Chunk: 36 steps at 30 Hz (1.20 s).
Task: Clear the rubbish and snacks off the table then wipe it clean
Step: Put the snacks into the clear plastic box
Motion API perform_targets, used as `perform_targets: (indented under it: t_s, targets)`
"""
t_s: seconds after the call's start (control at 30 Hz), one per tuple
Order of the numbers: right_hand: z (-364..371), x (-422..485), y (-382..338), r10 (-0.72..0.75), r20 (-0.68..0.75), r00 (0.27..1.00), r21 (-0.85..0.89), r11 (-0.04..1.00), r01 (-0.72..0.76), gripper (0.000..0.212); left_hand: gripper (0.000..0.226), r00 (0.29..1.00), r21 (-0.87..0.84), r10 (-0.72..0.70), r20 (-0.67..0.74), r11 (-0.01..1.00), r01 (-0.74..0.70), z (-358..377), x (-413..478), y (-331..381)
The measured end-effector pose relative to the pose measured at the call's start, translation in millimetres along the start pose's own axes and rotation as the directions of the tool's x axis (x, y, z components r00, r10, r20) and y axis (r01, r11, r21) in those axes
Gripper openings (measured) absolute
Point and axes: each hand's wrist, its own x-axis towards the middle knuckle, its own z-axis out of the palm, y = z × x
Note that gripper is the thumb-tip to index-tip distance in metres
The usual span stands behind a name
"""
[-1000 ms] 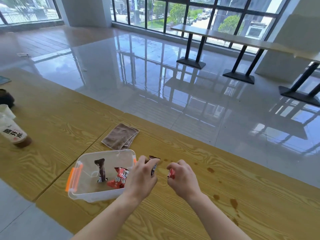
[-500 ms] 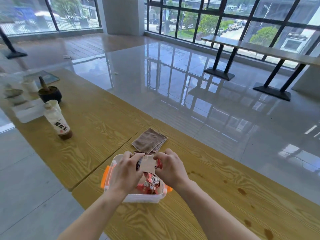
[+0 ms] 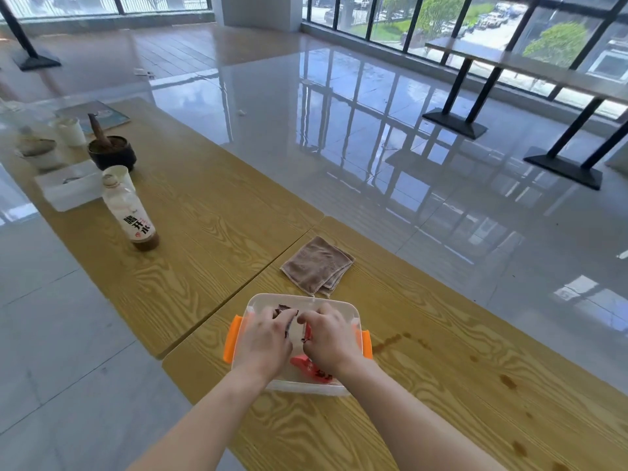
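A clear plastic box (image 3: 307,296) with orange clips (image 3: 232,339) stands on the wooden table (image 3: 424,385) in front of me. Both hands are inside it. My left hand (image 3: 263,341) pinches a dark snack wrapper (image 3: 283,309) at its fingertips. My right hand (image 3: 328,336) grips a small red snack packet (image 3: 307,333). Another red snack packet (image 3: 311,368) lies on the box floor under my right wrist. A folded brown cloth (image 3: 317,265) lies just beyond the box. Brown spill stains (image 3: 394,339) mark the wood to the right.
On the adjoining table to the left stand a drink bottle (image 3: 131,212), a white cup (image 3: 119,175), a dark bowl with a pestle (image 3: 112,153), a white tray (image 3: 69,188) and other cups. The table's near edge drops to grey floor on the left.
Both hands carried the snacks from the table to the right of the box over it, then lowered into it. The view turned left, showing more of the left table.
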Motion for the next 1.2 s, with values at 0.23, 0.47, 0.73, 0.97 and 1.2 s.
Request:
perform_targets:
  t_s: [0.23,0.47,0.73,0.97,1.2]
  targets:
    - [-12.0,-10.5,15.1,-0.046,-0.136,0.990,0.118,0.991,0.062,0.042,0.035,0.983,0.103,0.134,-0.129,0.987,-0.121,-22.0,-10.0,-8.1]
    - [-32.8,-29.2,38.3,-0.030,-0.271,0.962,-0.024,0.999,0.025,0.051,0.054,0.994,0.223,0.075,-0.081,0.973,-0.056,-26.3,-16.4,-25.1]
    - [-18.5,-35.3,56.6,0.180,-0.101,0.978,-0.025,0.983,-0.184,0.071,0.059,0.974,-0.076,-0.228,0.017,0.971,0.229,-15.0,-14.6,-43.5]
    - [-10.9,-33.5,61.4,0.264,-0.018,0.964,0.150,0.954,-0.259,0.070,0.050,0.985,-0.057,-0.170,-0.005,0.984,0.170,-15.5,-10.2,-38.2]
    - [-33.3,-49.1,75.7,0.278,-0.155,0.948,0.165,0.953,-0.253,0.071,0.052,0.993,-0.022,-0.084,-0.084,0.996,0.082,-25.3,1.8,-4.4]
